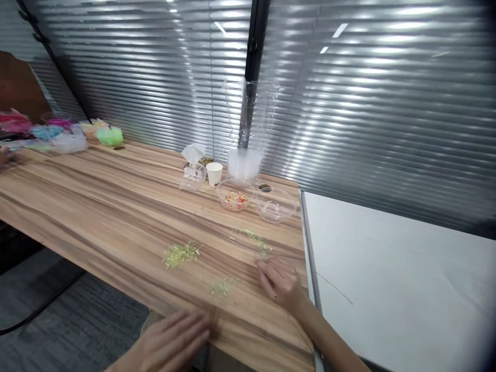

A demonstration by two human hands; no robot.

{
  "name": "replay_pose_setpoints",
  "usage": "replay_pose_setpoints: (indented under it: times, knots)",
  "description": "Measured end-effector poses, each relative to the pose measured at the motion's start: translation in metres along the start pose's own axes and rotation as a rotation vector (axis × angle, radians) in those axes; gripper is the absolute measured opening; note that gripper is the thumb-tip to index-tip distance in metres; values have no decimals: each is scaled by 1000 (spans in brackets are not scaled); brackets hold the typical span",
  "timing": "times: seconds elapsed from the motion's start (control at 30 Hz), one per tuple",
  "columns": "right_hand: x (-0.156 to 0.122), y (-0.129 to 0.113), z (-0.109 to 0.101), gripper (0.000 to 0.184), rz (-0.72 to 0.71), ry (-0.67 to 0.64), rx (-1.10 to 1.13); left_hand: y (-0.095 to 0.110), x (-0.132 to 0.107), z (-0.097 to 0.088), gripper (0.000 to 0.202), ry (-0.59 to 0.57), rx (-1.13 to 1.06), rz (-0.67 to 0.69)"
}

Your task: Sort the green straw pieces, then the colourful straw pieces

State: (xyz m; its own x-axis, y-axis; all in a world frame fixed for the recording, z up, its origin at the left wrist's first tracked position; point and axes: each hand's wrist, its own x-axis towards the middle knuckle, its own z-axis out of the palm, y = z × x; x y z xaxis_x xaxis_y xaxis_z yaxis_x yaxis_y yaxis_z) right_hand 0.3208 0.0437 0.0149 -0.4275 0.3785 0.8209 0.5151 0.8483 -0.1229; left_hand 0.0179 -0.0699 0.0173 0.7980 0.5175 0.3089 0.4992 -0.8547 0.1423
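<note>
Slim yellow-green pieces lie on the wooden table in three groups: a larger heap [181,253], a small scatter [223,285] nearer the front edge, and a loose trail [253,237] further back. My right hand [281,281] rests at the near end of that trail, fingers curled and pressed together; what they hold, if anything, is hidden. At the table's front edge is my left hand [174,338], somewhat blurred, its fingers stretched out with nothing in them. Beyond the pieces stand a clear bowl [235,195] with small red and yellow bits inside and another clear bowl [276,205].
Behind the bowls are a paper cup [214,174], a tissue pack [194,160] and a clear plastic bag [248,155] of whitish contents. Several colourful containers [109,135] line the back left. Another person's hand [4,154] shows at the left edge. A white tabletop [395,279] adjoins on the right.
</note>
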Motion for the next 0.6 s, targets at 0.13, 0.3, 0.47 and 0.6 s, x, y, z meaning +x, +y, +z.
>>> replay_pose_setpoints:
  times: [0.13, 0.3, 0.47, 0.6]
  knots:
    - [0, -3, -3, 26, 6, 12, 56, -20, 27, -1, 60, 158, 169, -162]
    - [2, -3, -5, 29, 28, 31, 88, -30, 30, 5, 59, 157, 188, -26]
    - [1, -1, -3, 26, 30, 17, 49, -35, 23, 0, 51, 174, 191, -113]
    - [-2, 3, 1, 21, 79, 4, -22, -55, 18, -3, 48, 158, 124, -165]
